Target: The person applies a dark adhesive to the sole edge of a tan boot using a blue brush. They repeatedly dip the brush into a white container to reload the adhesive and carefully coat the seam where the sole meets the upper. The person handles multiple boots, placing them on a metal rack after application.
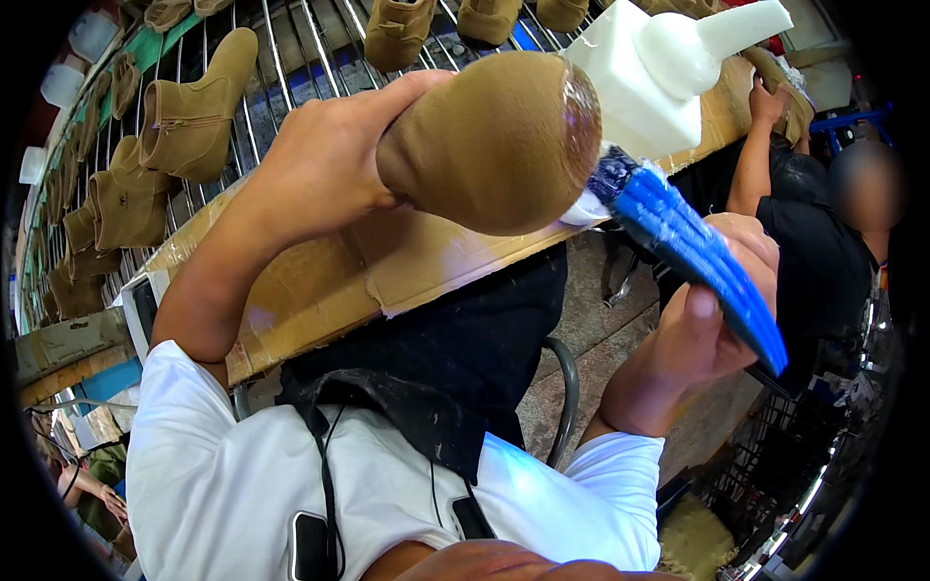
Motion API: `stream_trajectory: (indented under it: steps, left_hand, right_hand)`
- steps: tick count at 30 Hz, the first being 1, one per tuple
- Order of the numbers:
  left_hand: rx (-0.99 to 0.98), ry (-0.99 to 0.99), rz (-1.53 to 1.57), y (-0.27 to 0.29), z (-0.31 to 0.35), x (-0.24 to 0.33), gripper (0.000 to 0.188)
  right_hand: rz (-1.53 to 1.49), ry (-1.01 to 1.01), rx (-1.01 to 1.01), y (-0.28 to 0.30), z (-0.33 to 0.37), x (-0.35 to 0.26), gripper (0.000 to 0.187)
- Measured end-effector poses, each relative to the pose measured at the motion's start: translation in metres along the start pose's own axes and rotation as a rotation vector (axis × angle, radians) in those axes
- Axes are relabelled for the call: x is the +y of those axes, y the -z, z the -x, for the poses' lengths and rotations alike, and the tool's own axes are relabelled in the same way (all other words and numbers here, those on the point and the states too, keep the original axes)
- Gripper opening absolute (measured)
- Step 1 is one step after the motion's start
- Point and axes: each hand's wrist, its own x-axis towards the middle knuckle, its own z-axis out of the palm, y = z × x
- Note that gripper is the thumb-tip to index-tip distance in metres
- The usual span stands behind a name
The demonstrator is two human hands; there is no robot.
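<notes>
Near top centre of the frame, the left hand (329, 150) is clamped on a tan boot (475, 145), its visible edge (582, 111) glossy; at centre right, the right hand (705, 334) closes around a blue brush (678, 225). Coating seems partly done; hidden parts can't be judged.

Boot (484, 145): matt, suede-like; wet gloss at its 3 o'clock edge. Brush (693, 247): glossy plastic, smeared. Rack (321, 48), 11 o'clock: shiny metal.
</notes>
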Motion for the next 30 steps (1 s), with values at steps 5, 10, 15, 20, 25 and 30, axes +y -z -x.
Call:
stream_trajectory:
  steps: [5,10,15,20,25,30]
  left_hand:
    - [0.062,0.003,-0.069,-0.003,0.022,-0.041,0.074]
    - [-0.086,0.359,0.664,0.011,0.059,-0.085,0.06]
    - [-0.149,0.326,0.867,-0.001,0.064,-0.045,0.09]
    - [-0.312,0.37,0.838,-0.007,0.079,-0.032,0.099]
    - [-0.484,0.287,0.852,-0.02,0.076,-0.019,0.101]
    - [-0.526,0.237,0.797,-0.022,0.083,-0.016,0.102]
  right_hand:
    - [-0.082,-0.4,0.267,0.026,0.038,0.043,0.017]
    - [0.033,-0.515,0.001,0.017,0.065,0.081,0.014]
    - [0.428,-0.283,-0.291,0.003,0.066,0.087,0.014]
    - [0.149,-0.637,-0.072,0.003,0.068,0.057,0.01]
    - [-0.557,-0.978,0.253,-0.016,0.083,0.047,0.015]
    - [-0.923,-0.977,0.266,-0.052,0.04,0.016,0.017]
